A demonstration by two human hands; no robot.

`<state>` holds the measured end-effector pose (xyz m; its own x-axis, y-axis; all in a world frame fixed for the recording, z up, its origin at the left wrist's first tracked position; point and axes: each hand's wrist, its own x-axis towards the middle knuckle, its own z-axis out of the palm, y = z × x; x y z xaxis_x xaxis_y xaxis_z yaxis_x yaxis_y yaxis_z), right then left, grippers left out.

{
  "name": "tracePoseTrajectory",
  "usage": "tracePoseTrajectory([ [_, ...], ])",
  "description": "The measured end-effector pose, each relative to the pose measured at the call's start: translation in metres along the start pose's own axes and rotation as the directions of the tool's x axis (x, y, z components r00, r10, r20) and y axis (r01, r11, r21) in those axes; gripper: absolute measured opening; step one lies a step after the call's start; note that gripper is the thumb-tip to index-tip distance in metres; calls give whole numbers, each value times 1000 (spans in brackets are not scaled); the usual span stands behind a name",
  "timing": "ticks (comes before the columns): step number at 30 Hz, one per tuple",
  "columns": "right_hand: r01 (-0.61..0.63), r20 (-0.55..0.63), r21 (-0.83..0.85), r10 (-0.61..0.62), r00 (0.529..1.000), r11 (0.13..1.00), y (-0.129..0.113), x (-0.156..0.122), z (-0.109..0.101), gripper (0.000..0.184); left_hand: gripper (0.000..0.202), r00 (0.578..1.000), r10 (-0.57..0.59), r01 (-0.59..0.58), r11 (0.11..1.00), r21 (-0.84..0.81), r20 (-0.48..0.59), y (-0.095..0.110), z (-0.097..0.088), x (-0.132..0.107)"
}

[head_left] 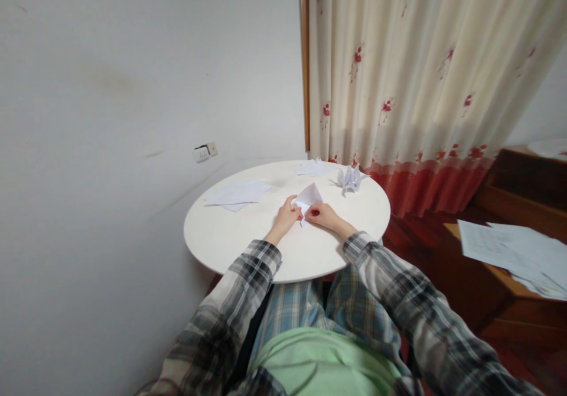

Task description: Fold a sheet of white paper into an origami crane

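Between my two hands, over the middle of the round white table (248, 236), is a folded piece of white paper (310, 194). Its pointed upper part rises beyond my fingers, and a small end shows below them. My left hand (289, 213) grips the paper's left side, thumb and fingers closed on it. On the other side, my right hand (322, 214) pinches the paper's lower right part. The fingers hide the folds where the hands meet.
Flat white sheets (239, 193) lie on the table's left. Smaller paper pieces (310, 167) lie at the back, with a crumpled or folded paper bundle (349, 179) at right. A wall socket (201, 155), a curtain (398, 88) and a wooden unit with papers (509, 254) surround the table.
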<state>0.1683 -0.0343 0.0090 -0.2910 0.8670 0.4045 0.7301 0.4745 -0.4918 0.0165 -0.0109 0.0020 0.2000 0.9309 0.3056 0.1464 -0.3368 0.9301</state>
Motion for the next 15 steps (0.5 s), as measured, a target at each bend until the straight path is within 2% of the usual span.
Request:
tracePoseTrajectory([
  [4, 6, 9, -8, -6, 1000, 1000, 0, 0, 0, 12, 48, 1000, 4, -4, 1000, -5, 24, 2, -1, -2],
  [9, 6, 2, 7, -6, 1000, 1000, 2, 1, 1, 11, 50, 1000, -20, 20, 1000, 17, -19, 4, -1, -4],
  [15, 4, 5, 1, -4, 1000, 1000, 2, 1, 1, 12, 50, 1000, -7, 8, 1000, 30, -20, 9, 0, -6],
])
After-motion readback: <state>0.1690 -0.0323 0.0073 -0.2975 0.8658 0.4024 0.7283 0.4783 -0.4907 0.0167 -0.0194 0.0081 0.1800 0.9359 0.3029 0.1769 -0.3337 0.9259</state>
